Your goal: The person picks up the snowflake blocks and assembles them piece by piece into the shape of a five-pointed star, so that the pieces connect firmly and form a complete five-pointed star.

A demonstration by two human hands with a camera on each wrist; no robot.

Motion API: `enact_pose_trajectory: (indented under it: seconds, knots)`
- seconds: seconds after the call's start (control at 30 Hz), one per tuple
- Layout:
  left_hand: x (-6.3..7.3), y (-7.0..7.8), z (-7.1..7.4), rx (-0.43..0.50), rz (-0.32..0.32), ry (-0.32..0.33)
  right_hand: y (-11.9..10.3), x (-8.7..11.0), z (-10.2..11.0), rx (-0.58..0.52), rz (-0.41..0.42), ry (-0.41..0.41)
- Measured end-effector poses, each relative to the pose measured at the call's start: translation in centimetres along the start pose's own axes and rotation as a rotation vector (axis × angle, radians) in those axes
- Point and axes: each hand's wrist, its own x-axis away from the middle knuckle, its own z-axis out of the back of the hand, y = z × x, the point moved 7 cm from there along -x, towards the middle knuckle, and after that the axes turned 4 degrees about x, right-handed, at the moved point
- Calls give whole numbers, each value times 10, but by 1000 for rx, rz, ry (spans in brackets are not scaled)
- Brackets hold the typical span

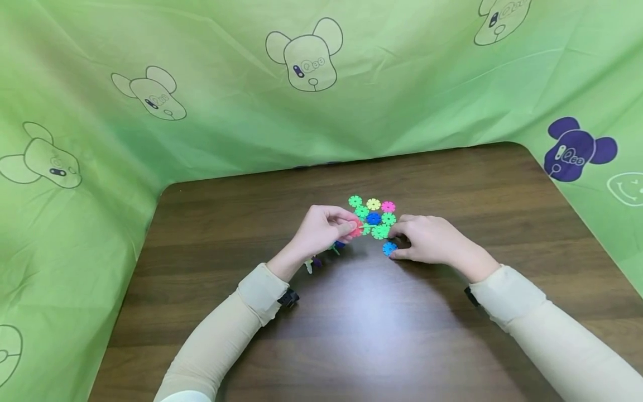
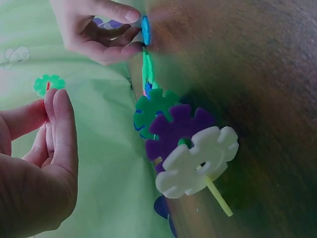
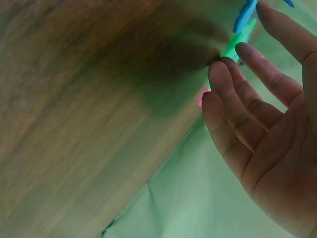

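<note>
My left hand (image 1: 325,228) pinches a red notched disc (image 1: 356,227) between thumb and fingers. Slotted into it is a green disc (image 2: 49,85), seen edge-on from the head. To the right, my right hand (image 1: 427,239) is spread in a loose curve over the table. Its thumb touches the edge of a blue notched disc (image 1: 389,248), while the fingertips rest by a green disc (image 1: 380,231). That green disc belongs to a flat cluster of green, yellow, pink and dark blue discs (image 1: 373,218). In the right wrist view the blue disc (image 3: 244,16) is partly cut off.
Loose discs lie below the left wrist, among them a white disc (image 2: 195,163), a purple disc (image 2: 173,126) and a green one (image 2: 154,111). The brown wooden table (image 1: 301,335) ends at a green printed cloth (image 1: 226,84) behind and at both sides.
</note>
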Motion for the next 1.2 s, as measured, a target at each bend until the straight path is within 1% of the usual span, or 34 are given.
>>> enact_pose_trajectory:
  seconds: [0.1,0.23,0.43,0.57,0.83,1.0,1.1,1.2]
  knots:
    - [0,0,0,-4,3,-2,-2,-2,-1,4,17,5]
    - [-1,1,-1,4,0,-8,-1,-4,-5,-28,7,-23]
    - [-1,-1,-3,18,2,-11,0,-6,-5,-139,3,-47]
    - [-1,-3,-4,35,3,-14,0,-3,-3,-219,14,-18]
    - [-3,-3,-5,77,11,-12,0,8,13,-329,2,156]
    - [-3,-4,-6,95,16,-11,-6,16,24,-353,5,292]
    - [-2,-4,-6,99,13,-9,-12,19,30,-345,40,390]
    - [-2,-3,-6,99,5,-8,-20,22,36,-351,120,504]
